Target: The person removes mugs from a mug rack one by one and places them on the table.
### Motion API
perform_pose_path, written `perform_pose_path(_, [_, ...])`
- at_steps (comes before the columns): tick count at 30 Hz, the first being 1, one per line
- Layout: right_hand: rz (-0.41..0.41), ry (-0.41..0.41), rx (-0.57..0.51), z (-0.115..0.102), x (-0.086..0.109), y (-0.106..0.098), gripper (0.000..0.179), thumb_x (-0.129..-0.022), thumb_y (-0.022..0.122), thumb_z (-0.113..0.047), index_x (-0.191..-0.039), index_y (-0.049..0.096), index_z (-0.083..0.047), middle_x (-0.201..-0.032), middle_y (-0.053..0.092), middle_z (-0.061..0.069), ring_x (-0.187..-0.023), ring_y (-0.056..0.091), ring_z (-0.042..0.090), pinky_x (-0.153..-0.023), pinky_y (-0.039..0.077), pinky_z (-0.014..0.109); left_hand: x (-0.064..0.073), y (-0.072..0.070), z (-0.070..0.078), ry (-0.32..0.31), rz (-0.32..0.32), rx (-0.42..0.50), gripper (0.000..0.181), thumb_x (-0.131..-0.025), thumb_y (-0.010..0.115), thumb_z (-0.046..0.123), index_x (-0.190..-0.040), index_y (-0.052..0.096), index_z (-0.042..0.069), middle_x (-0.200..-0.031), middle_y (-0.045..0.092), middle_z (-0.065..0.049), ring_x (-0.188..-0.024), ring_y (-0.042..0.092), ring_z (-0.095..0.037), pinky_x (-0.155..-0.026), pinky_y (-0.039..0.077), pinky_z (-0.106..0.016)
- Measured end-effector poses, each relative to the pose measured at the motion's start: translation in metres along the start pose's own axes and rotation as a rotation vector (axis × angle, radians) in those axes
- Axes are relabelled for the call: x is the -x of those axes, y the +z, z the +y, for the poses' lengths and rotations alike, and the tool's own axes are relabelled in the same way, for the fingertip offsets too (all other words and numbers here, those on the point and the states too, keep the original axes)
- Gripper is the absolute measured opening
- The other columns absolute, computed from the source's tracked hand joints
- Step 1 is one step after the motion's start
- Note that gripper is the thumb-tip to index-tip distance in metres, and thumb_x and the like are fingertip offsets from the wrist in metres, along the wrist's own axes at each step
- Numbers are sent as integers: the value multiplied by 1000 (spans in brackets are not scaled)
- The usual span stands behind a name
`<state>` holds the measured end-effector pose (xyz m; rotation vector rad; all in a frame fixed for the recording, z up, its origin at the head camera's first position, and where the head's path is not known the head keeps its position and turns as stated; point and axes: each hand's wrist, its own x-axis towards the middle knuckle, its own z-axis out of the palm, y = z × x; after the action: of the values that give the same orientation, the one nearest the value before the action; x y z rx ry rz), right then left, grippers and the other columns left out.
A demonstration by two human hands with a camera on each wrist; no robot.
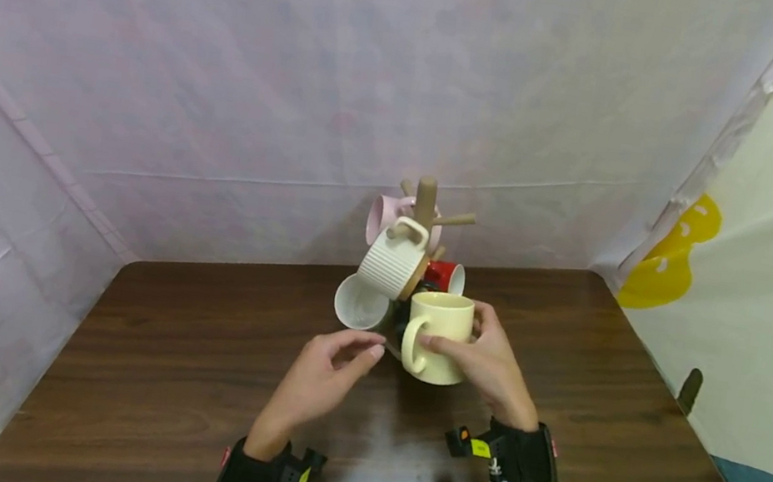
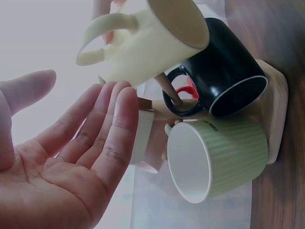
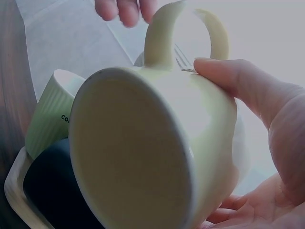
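Observation:
My right hand (image 1: 499,368) grips a pale yellow mug (image 1: 437,340) round its body, thumb near the handle. The mug is upright in the head view, its handle facing left; its base (image 3: 131,152) fills much of the right wrist view. My left hand (image 2: 81,152) holds nothing; its fingers are nearly straight, just left of the mug. Behind the mug stands a wooden mug tree (image 1: 426,201). On it hang a white ribbed mug (image 1: 390,263), a pink mug (image 1: 381,219), a red mug (image 1: 440,275), a green ribbed mug (image 2: 236,160) and a black mug (image 2: 221,67).
The mug tree's wooden base (image 2: 276,109) rests on a dark brown wooden table (image 1: 185,361). One bare peg (image 1: 456,219) juts right near its top. A pale cloth wall (image 1: 267,87) rises behind the table, and a patterned cloth (image 1: 756,350) hangs at the right.

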<state>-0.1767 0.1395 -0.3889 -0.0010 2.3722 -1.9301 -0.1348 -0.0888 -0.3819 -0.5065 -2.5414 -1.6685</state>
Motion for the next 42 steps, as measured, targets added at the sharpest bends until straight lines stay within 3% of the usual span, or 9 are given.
perform_pose_path(9, [-13, -22, 50, 0, 0, 2, 101, -58, 85, -45, -138, 32, -13, -121, 55, 14, -100, 59, 29, -75, 55, 40, -3, 3, 6, -5, -18, 64, 32, -93, 59, 27, -114, 67, 4, -101, 71, -11, -84, 65, -13, -76, 58, -35])
perform_pose_path(18, [-15, -63, 55, 2, 0, 4, 100, -57, 86, -44, -137, 34, -13, -118, 55, 12, -99, 59, 27, -76, 54, 41, 0, 1, 41, -3, -47, 135, 26, -93, 56, 8, -112, 63, -8, -107, 68, -24, -87, 66, -27, -79, 57, -47])
perform_pose_path(22, [-25, -64, 68, 2, 0, 5, 100, -57, 86, -42, -137, 34, -13, -119, 55, 12, -100, 58, 28, -77, 53, 41, -4, 5, 27, -7, -72, 205, 26, -94, 56, 12, -113, 63, -6, -107, 67, -24, -87, 66, -34, -78, 56, -50])
perform_pose_path(25, [-32, -68, 82, 1, 1, 5, 98, -58, 86, -42, -137, 34, -13, -120, 54, 12, -101, 58, 28, -78, 52, 41, -7, 8, 15, -18, -77, 249, 28, -94, 57, 17, -113, 64, -3, -107, 67, -23, -86, 66, -30, -75, 58, -45])
perform_pose_path(29, [-35, -78, 92, 0, 2, 5, 96, -59, 86, -41, -135, 35, -14, -121, 54, 11, -100, 59, 27, -78, 52, 41, -9, 11, 12, -29, -88, 288, 29, -94, 57, 18, -113, 64, -3, -108, 67, -23, -87, 66, -25, -72, 60, -39])
perform_pose_path(37, [-44, -100, 89, 0, 3, 7, 95, -59, 86, -37, -135, 35, -14, -121, 55, 11, -101, 58, 27, -80, 52, 42, -9, 18, 12, -64, -63, 324, 27, -94, 57, 17, -108, 66, -4, -103, 67, -24, -81, 66, -25, -68, 60, -43])
perform_pose_path(42, [-52, -101, 90, 0, 3, 9, 95, -59, 86, -38, -135, 33, -14, -123, 54, 10, -104, 56, 26, -83, 51, 43, -10, 24, 11, -99, -65, 371, 28, -94, 57, 19, -104, 68, -5, -99, 67, -25, -78, 65, -26, -60, 60, -33])
